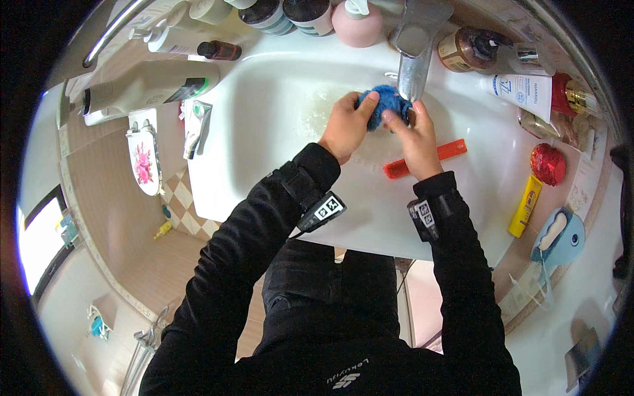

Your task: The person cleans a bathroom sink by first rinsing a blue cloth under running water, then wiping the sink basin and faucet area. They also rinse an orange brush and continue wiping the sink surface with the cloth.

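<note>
Between my two hands is a bunched blue cloth (381, 101), just under the spout of the chrome faucet (413, 74). My left hand (348, 123) grips its left side with the thumb on top. From the right, my right hand (416, 141) holds it, thumb in front and fingertips close to the spout. Both are over the white washbasin (262, 123), where foamy, cloudy water (317, 111) lies at the bottom. A red comb-like plastic tool (451, 149) rests in the basin, partly hidden behind my right hand and wrist.
A pink pump bottle (357, 24) and dark-capped jars stand along the back rim. A brown pump bottle (460, 49) and white tube (520, 94) are at right. A yellow tube (525, 205) lies beside a red-wrapped item (548, 164). Another tube (197, 129) lies on the left rim.
</note>
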### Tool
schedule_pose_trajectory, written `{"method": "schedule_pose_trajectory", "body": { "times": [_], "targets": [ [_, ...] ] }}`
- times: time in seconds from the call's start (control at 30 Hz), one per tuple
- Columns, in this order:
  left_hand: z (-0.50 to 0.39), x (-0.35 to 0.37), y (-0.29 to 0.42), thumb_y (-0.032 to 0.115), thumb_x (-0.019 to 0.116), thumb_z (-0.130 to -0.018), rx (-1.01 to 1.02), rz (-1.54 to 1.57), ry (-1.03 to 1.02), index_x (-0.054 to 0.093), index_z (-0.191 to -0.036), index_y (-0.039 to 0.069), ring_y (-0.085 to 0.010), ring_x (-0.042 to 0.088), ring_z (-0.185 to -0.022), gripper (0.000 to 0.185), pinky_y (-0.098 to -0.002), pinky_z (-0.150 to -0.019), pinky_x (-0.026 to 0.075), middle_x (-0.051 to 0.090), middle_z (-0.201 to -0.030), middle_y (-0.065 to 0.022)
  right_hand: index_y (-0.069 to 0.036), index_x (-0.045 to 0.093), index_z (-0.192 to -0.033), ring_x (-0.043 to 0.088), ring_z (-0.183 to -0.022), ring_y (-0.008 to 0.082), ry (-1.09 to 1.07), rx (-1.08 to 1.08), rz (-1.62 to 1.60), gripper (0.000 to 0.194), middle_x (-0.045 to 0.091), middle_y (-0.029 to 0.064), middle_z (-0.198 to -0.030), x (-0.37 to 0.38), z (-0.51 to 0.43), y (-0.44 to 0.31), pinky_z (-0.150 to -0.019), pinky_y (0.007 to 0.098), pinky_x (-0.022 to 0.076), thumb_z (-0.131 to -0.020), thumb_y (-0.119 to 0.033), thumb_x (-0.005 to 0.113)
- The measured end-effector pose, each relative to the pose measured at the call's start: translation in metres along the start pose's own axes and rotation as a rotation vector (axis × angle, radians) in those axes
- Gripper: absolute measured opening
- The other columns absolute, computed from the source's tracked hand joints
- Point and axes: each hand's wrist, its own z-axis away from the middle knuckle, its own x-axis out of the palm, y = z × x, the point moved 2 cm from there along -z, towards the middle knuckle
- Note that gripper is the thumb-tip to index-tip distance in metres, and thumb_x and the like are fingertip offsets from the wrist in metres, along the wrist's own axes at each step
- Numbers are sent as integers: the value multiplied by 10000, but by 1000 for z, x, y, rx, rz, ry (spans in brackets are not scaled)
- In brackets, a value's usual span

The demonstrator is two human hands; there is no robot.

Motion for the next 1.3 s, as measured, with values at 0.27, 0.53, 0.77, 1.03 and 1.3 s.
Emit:
{"method": "schedule_pose_trajectory", "body": {
  "times": [0.27,0.53,0.77,1.03,1.3],
  "targets": [
    [-15,-14,9,236,668,-1013,27,135,-140,543,-1389,48,-167,624,-1090,439,-329,-922,534,639,-1179,-73,-25,600,-1230,640,-1004,178,105,223,-111,313,664,68,-1039,-26,7,-6,-765,256,519,-1037,-271,599],
    [-15,-4,-6,203,711,-976,240,-105,-406,591,-1285,26,-144,570,-1057,375,-309,-956,480,610,-1146,-57,-81,610,-1245,635,-1097,202,130,408,-765,275,664,58,-1181,-31,7,-3,-892,368,532,-1049,-270,573],
    [-16,-4,1,416,612,-1033,123,-100,-169,625,-1084,24,-96,539,-712,395,-258,-643,488,611,-876,-31,-41,620,-1286,633,-987,148,14,213,-272,368,670,51,-1155,-24,6,-16,-825,300,520,-1013,-286,651],
    [-15,-10,7,445,579,-1045,65,84,-64,621,-1096,82,-75,559,-688,369,-251,-542,472,618,-870,-9,49,661,-1191,628,-885,134,-146,136,229,466,705,108,-1006,-14,-9,-22,-818,300,497,-960,-353,708],
    [-3,-26,6,415,521,-1076,-56,-4,-119,613,-1251,116,-98,559,-784,358,-263,-617,465,596,-922,6,-17,659,-1186,657,-918,136,-83,262,-361,370,700,50,-1046,0,-27,-13,-820,301,506,-896,-235,732]
  ]
}}
